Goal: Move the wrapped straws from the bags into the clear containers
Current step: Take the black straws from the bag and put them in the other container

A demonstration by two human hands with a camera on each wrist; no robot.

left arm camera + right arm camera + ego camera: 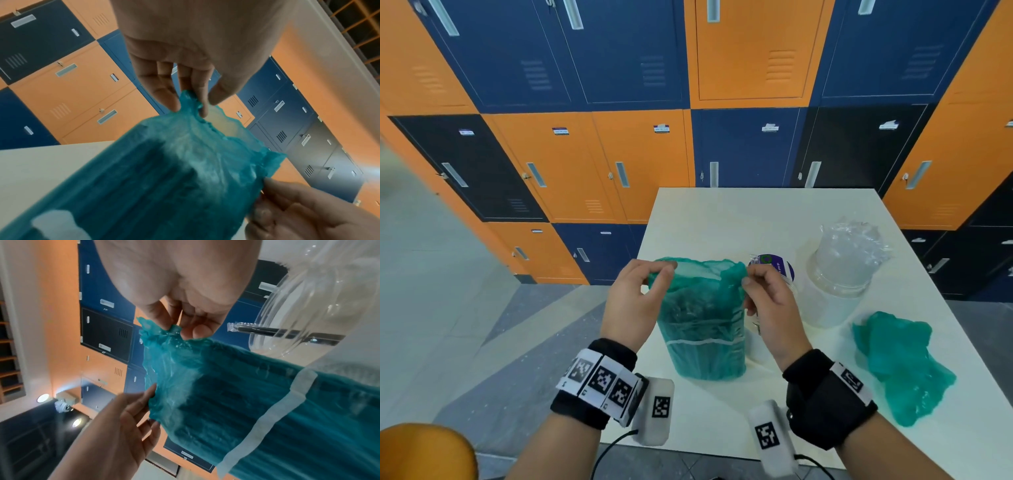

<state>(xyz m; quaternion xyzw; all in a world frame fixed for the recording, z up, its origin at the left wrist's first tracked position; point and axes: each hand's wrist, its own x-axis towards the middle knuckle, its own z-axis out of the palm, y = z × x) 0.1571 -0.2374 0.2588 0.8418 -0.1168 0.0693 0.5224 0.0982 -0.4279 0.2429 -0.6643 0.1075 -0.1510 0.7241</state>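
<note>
Straws sat packed upright in the teal bag (pixel 702 329) near the tabletop's (pixel 722 219) six o'clock edge, my left hand (pixel 633 301) and right hand (pixel 774 308) each pinching its thin mouth, and I judged a hard pull could tear it and scatter them.

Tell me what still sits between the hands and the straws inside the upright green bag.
Only the bag's own plastic. The left hand and right hand each pinch the upright green bag at its top edge and hold its mouth apart; the straws show as dark ridges through the film, banded by a white strip.
</note>
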